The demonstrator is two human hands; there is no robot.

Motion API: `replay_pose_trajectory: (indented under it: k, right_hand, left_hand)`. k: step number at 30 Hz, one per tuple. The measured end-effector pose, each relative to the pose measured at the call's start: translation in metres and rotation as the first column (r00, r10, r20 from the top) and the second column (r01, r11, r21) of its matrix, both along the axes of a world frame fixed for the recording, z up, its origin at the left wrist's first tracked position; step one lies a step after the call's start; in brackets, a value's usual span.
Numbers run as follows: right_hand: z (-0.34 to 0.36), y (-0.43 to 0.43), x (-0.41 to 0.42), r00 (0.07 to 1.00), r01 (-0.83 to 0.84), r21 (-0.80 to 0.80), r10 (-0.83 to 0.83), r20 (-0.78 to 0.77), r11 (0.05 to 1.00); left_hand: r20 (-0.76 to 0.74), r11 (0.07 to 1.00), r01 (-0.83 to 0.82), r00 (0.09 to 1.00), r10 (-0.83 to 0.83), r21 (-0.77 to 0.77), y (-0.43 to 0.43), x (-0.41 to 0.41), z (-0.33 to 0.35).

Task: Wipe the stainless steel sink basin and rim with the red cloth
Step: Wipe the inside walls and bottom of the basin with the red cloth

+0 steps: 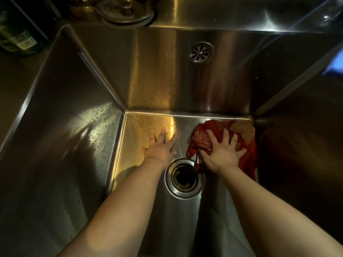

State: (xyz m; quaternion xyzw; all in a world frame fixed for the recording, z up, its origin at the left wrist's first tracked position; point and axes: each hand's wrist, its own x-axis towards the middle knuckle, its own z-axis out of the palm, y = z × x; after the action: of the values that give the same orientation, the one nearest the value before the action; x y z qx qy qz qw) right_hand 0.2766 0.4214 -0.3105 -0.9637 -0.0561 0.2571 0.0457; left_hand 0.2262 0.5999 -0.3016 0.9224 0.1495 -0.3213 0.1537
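Both of my arms reach down into a deep stainless steel sink [152, 76]. My right hand [221, 152] presses flat with spread fingers on the red patterned cloth [200, 140], which lies bunched on the basin floor in the far right corner. My left hand [160, 148] rests flat on the bare basin floor, fingers apart, holding nothing. The round drain [183, 178] lies between my two wrists, just nearer to me than the hands.
An overflow grille [201, 52] sits high on the far wall. On the back rim stands a round metal fitting [126, 11]. A dark bottle with a label [18, 32] stands at the upper left, and something blue [334, 65] shows at the right edge.
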Motion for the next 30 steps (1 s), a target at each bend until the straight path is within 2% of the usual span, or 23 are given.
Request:
replay_pose_trajectory:
  k: [7,21,30]
  right_hand:
    - [-0.005,-0.003,-0.029,0.999,-0.044,0.026,0.044,0.019,0.999]
    - [-0.01,0.005,0.022,0.999,0.016,0.081,-0.018,0.028,0.997]
    - [-0.006,0.003,0.027,0.999,-0.034,0.02,0.034,0.032,0.999]
  left_hand:
    - [-0.003,1.0,0.007,1.0,-0.007,0.006,-0.002,-0.003,-0.004]
    - [0.005,1.0,0.003,1.0,-0.003,-0.003,0.0,-0.005,-0.007]
    - [-0.009,1.0,0.016,1.0,-0.016,-0.002,0.001,-0.003,-0.008]
